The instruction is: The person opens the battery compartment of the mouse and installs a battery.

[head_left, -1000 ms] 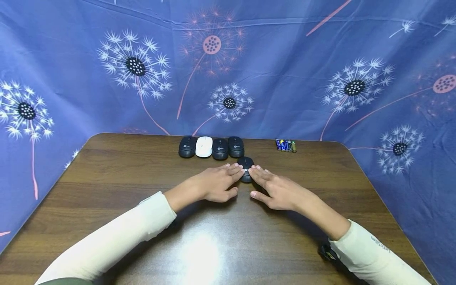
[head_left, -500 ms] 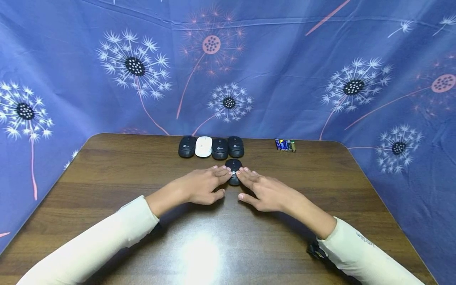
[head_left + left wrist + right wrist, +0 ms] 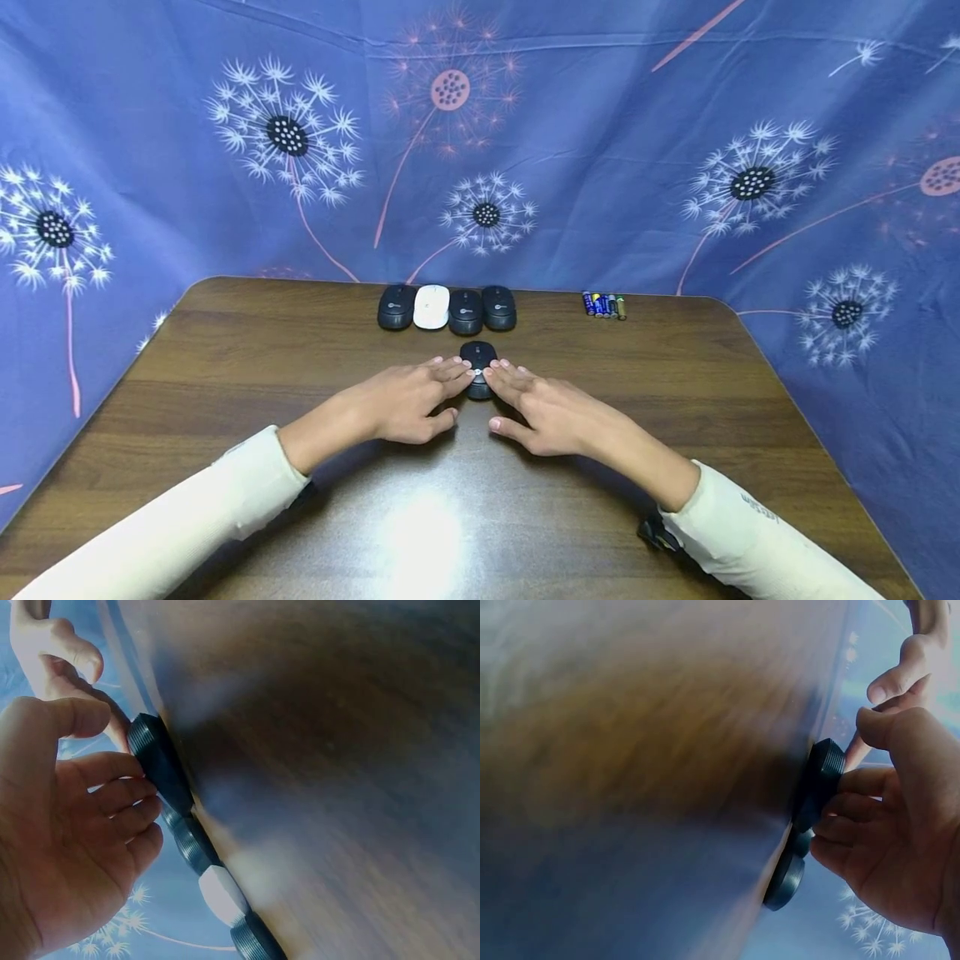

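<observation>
A black computer mouse [image 3: 478, 357] lies on the brown wooden table between the fingertips of both hands. My left hand [image 3: 408, 402] touches its left side with nearly straight fingers, thumb held apart. From the other side, the fingertips of my right hand [image 3: 551, 412] rest on the mouse, palm down and thumb off it. The left wrist view shows the left palm [image 3: 82, 840] beside the ribbed end of the mouse [image 3: 157, 761]. In the right wrist view the same mouse [image 3: 821, 784] stands at the right hand's fingertips.
Behind stands a row of mice: a black mouse [image 3: 396, 307], a white mouse [image 3: 431, 307], then another black mouse [image 3: 466, 312] and a last black mouse [image 3: 498, 308]. Several batteries [image 3: 604, 306] lie at the back right. A blue dandelion-print cloth [image 3: 600, 167] hangs behind the table [image 3: 225, 358].
Both hands and the black mouse between them have slid left and slightly towards me. The row of mice and the batteries have stayed put.
</observation>
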Tool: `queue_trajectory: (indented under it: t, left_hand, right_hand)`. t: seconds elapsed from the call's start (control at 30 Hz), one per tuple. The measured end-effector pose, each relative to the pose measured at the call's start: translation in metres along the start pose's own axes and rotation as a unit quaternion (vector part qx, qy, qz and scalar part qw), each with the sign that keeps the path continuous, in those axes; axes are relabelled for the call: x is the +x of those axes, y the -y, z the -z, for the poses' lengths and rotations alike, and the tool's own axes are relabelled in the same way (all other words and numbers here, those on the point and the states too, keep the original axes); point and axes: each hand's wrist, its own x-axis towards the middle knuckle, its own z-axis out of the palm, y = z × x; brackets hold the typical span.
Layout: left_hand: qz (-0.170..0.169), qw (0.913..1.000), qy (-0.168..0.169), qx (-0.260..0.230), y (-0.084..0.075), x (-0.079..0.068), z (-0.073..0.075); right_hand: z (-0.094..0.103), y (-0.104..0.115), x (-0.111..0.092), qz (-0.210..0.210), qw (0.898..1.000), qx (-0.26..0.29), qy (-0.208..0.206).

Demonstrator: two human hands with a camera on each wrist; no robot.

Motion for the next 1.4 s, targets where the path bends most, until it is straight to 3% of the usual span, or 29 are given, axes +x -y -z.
queue_trajectory:
  t: [0.2,0.5,0.87,1.13,1.4]
  left_hand:
    - [0.0,1.0,-0.004,-0.008,-0.001,-0.002,0.002]
    - [0.014,0.9994,0.001,-0.031,0.002,-0.003,0.004]
    - [-0.005,0.9984,-0.013,-0.054,0.006,-0.004,-0.001]
    - [-0.03,0.9908,-0.102,-0.084,0.009,0.01,-0.004]
    - [-0.019,0.9821,-0.167,-0.084,0.014,0.016,-0.006]
  right_hand:
    - [0.002,0.004,0.0,0.002,1.0,-0.012,-0.007]
    - [0.003,0.008,0.004,-0.004,1.0,-0.018,0.02]
    - [0.003,0.01,0.004,-0.017,0.999,0.003,0.03]
    - [0.013,-0.004,0.006,-0.016,0.997,0.078,0.021]
    - [0.014,-0.019,0.009,0.003,0.993,0.105,-0.047]
